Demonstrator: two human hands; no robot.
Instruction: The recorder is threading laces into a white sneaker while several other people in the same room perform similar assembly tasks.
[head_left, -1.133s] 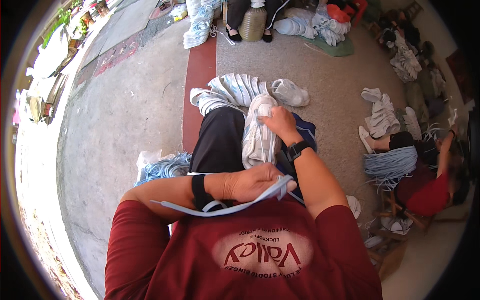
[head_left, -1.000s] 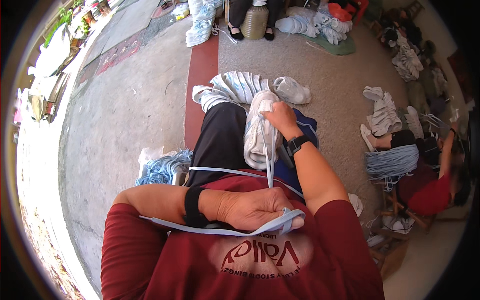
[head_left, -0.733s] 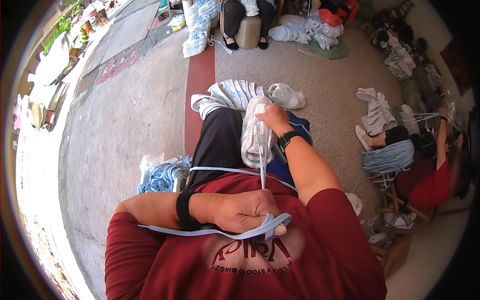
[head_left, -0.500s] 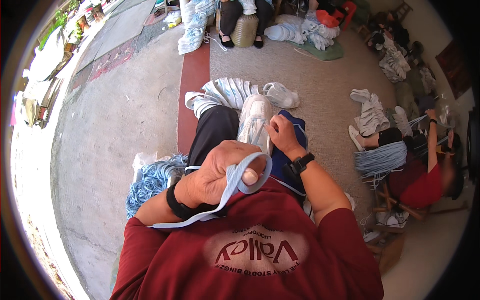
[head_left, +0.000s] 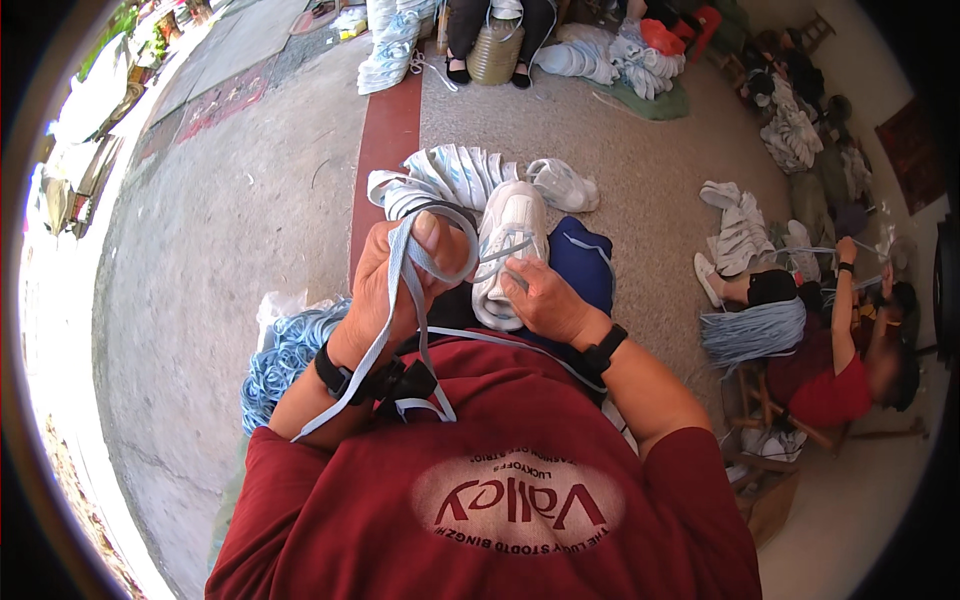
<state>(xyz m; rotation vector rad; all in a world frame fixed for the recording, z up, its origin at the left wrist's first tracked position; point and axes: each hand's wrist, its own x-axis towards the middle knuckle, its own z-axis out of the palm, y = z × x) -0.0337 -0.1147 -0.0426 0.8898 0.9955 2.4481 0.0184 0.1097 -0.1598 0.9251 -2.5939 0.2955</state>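
Observation:
A white sneaker [head_left: 515,212] with pale blue trim lies between my legs, its toe pointing away from me. My left hand [head_left: 385,285] is raised left of the shoe, closed around a light blue flat shoelace [head_left: 399,246] that loops over the fingers. One strand of it hangs down past my wrist, while another stretches across to the sneaker's lacing area. My right hand [head_left: 550,302] is closed at the shoe's right edge, thumb and finger pinched against the upper by the eyelets. Whether a bit of lace is also between those fingertips is hard to see.
Overlapping white sneakers [head_left: 450,172] stand in a row just beyond, with a single white shoe [head_left: 563,186] beside them. A pile of blue laces [head_left: 290,355] lies at my left. A co-worker in red [head_left: 825,370] sits at right with a lace bundle [head_left: 752,332]. Another person sits ahead.
My left hand has moved forward and left, away from my chest, turning upright with the lace loop. My right hand has shifted slightly down and left along the shoe. A lace strand now spans hand and shoe.

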